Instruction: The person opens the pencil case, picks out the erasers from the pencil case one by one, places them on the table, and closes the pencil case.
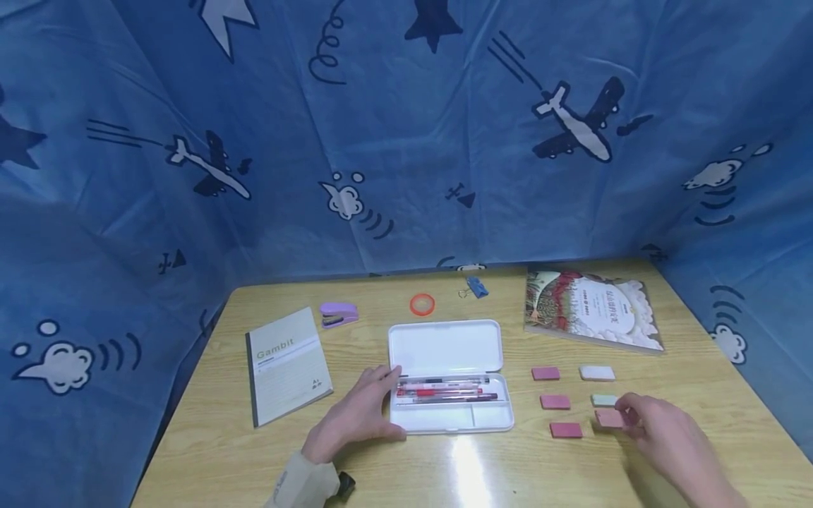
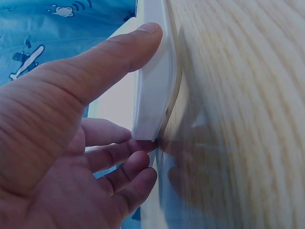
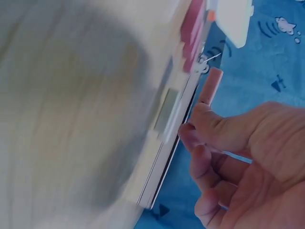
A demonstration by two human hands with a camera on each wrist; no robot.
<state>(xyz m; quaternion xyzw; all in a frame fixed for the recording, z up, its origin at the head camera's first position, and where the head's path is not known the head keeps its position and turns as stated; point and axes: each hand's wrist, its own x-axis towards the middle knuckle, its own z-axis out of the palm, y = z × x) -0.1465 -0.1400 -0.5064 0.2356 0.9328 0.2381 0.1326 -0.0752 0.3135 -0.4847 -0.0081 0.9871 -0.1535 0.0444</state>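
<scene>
Right now the left hand (image 1: 356,416) rests w/ straight fingers against the left end of the white pencil case (image 1: 449,381), thumb on its front corner, grip loose, not clamped. Case lies open on the bench (image 1: 209,451), just right of that hand, pens (image 1: 444,390) inside. Right hand (image 1: 663,430) pinches a pink eraser (image 1: 608,418) at its fingertips, grip clamped on it. Other erasers (image 1: 555,401) lie just left of and beyond that grip, btwn it and the case.
</scene>
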